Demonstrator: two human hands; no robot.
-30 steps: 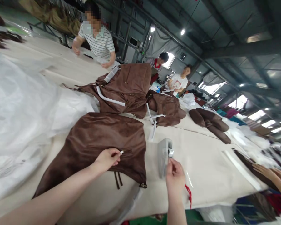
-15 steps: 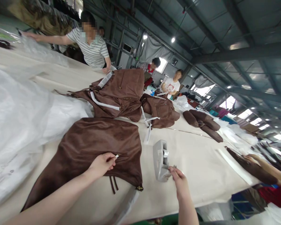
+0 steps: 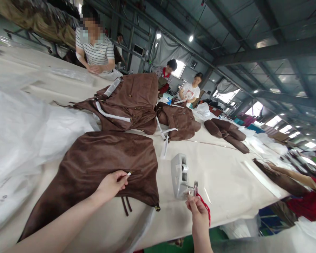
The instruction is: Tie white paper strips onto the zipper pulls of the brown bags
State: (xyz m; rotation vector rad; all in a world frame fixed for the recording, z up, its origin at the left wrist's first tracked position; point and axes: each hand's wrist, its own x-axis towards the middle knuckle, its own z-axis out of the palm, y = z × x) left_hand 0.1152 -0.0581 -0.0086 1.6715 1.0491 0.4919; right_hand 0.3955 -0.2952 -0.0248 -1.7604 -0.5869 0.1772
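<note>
A brown leather bag lies flat on the pale table. My left hand is closed in a pinch on a small white wrapped zipper pull at the bag's zipper. To the right stands a grey tape dispenser. My right hand is pinched at the dispenser's front end, with what looks like clear tape between thumb and finger. Small metal snips with a red cord show right by those fingers; whether the hand also holds them is unclear.
More brown bags with white-wrapped straps lie behind. Clear plastic covers the left side. Brown rolled pieces sit further back. A person in a striped shirt stands across the table; another person's arm reaches in at right.
My right hand has drawn slightly down and toward me from the dispenser, and the snips and red cord now show. The striped-shirt person's outstretched arm has come in. My left hand keeps its pinch.
</note>
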